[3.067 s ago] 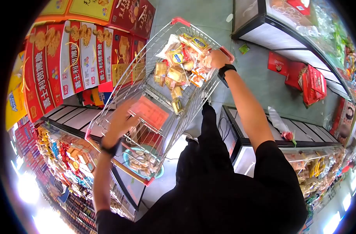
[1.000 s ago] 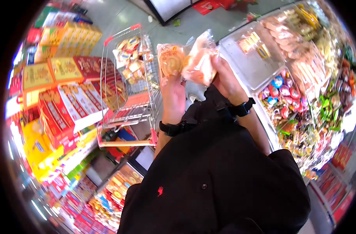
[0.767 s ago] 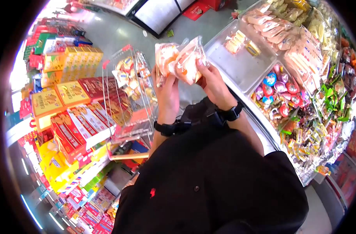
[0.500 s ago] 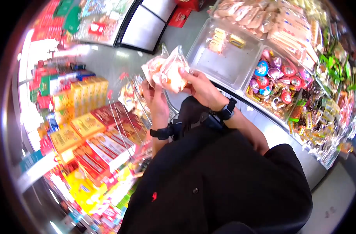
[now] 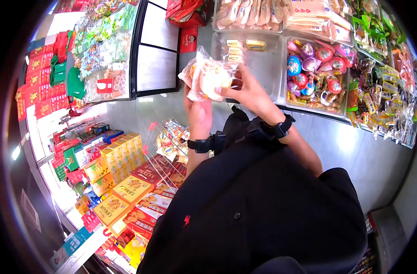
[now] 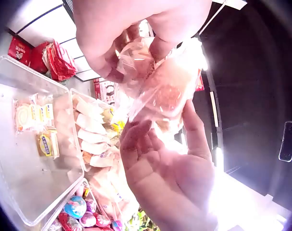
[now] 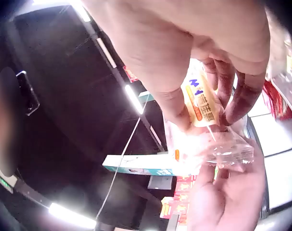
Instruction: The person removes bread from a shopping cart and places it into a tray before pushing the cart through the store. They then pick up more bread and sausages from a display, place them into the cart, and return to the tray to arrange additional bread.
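My left hand [image 5: 200, 114] holds a clear-wrapped bread packet [image 5: 194, 75] from below, its thumb and fingers on either side in the left wrist view. With thumb and fingers, my right hand [image 5: 251, 93] pinches a second bread packet [image 5: 215, 80] pressed against the first. Orange and blue print shows on the wrapper [image 7: 201, 101] in the right wrist view. Both packets are up in front of my chest, close before a clear plastic bin [image 5: 263, 59] with a few wrapped cakes [image 5: 235, 50] inside. Part of each packet is hidden behind my fingers.
Neighbouring bins hold pale snack packets [image 5: 249, 13] and colourful egg-shaped candies [image 5: 309, 64]. A wire shopping cart [image 5: 160, 160] with packaged snacks stands at my left, beside stacked biscuit boxes [image 5: 131, 187]. Another display case [image 5: 156, 50] is ahead on the left.
Both hands were at the cart; they now hold two packets together. My view has turned right toward the bins, the cart slipping lower left. The two packets, apart a second ago, are pressed together.
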Motion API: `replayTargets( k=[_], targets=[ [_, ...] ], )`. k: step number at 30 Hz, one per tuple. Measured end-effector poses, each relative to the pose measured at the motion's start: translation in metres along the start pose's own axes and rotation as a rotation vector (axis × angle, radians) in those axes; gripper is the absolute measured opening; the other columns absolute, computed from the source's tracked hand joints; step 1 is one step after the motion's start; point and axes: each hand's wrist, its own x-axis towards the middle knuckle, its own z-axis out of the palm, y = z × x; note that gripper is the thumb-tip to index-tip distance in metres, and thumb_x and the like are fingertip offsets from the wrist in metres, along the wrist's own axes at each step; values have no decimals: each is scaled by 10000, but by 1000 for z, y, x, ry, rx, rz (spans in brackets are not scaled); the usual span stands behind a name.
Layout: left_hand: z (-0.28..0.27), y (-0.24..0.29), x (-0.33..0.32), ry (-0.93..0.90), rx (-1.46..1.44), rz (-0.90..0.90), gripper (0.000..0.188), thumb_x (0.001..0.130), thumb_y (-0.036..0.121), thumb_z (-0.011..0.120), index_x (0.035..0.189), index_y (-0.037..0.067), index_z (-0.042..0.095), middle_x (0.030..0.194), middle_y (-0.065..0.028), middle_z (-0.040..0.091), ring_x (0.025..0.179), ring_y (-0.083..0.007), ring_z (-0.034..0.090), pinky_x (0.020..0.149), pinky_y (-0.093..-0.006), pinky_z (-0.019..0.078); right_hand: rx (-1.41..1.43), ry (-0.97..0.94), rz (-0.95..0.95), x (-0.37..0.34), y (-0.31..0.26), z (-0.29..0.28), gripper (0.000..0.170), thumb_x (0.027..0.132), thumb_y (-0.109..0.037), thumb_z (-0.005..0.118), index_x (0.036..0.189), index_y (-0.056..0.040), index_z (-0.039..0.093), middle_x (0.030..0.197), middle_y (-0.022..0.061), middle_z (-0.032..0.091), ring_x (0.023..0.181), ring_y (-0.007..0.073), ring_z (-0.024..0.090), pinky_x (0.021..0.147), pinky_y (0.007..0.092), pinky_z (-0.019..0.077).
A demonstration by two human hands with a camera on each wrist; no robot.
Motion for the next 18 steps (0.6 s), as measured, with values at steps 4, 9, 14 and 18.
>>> replayTargets(
  k=[4,9,14,18],
  targets=[
    [9,6,2,-18,-31,-25,545,935,57,555,1433,74,335,1421,-92,440,1296,-227,459,1068,-415,400,-92,23,-93,0,-10,-4,564,793,-206,788,1185,22,453,1051,159,629,893,177,634,724,300,531],
    [-4,5,-9,39,15,-32,521,953,70,549,1430,84,339,1414,-97,445,1287,-223,466,1053,-401,416,-138,-11,-52,-2,-12,-4,507,816,-202,768,1197,13,511,1050,138,643,877,170,640,731,289,530],
    [-14,0,-25,94,-1,-81,490,968,52,518,1424,53,338,1412,-99,448,1283,-217,470,1056,-373,414,-311,-147,-97,6,-7,-5,558,835,-205,750,1304,-31,502,1115,96,627,1025,215,608,885,349,503],
    [-35,-25,-36,60,-51,-198,486,957,45,510,1418,45,358,1393,-107,473,1262,-213,493,1054,-364,414,-277,-322,78,12,17,-14,562,841,-214,742,1316,-52,488,1179,109,608,1091,227,588,943,356,479]
  ],
)
